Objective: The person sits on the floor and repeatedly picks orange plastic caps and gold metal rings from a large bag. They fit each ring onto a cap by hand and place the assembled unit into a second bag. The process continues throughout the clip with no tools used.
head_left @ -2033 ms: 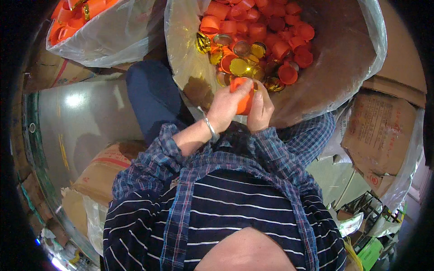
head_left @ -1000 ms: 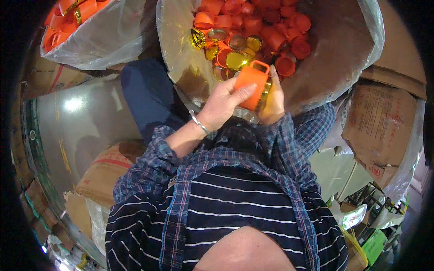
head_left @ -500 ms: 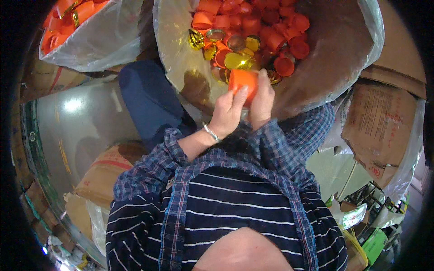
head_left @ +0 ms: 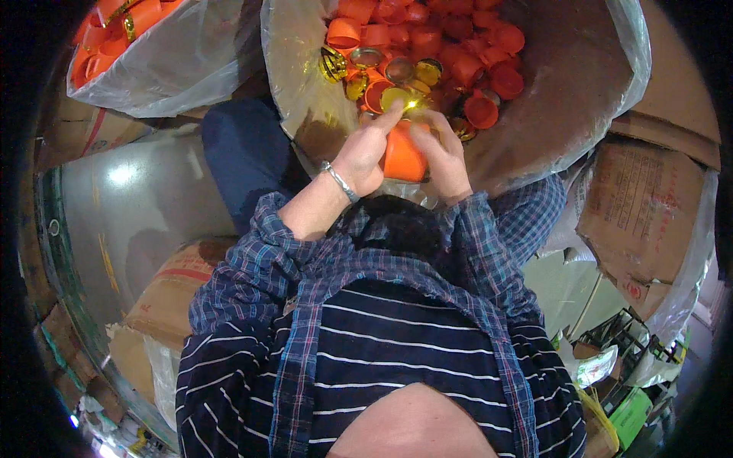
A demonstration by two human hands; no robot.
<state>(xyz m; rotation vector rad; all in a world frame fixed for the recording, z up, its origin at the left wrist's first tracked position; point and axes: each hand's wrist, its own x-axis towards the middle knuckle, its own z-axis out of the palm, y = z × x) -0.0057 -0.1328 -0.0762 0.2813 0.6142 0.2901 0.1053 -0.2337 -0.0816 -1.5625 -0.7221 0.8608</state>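
An orange plastic cup (head_left: 403, 156) is held between my two hands, low over the near rim of a large lined container. My left hand (head_left: 365, 153) is closed against its left side, a finger stretched along the upper end near a shiny gold disc (head_left: 394, 98). Whether that finger touches the disc I cannot tell. Wrapped around the cup's right side is my right hand (head_left: 447, 156), thumb across its upper part. Beyond my hands lie many orange-red cups (head_left: 466, 67), with gold and silvery round pieces (head_left: 366, 57) among them.
The plastic-lined container (head_left: 565, 84) opens in front of me. At the far left stands another lined bag (head_left: 175, 76) of orange cups with gold strips. Cardboard boxes lie at the left (head_left: 172, 294) and the right (head_left: 637, 214). A green box (head_left: 632, 416) is at lower right.
The cup has come slightly nearer to me and turned. My left hand has shifted up along its side, finger extended over the upper end. My right hand has turned, its thumb now across the cup.
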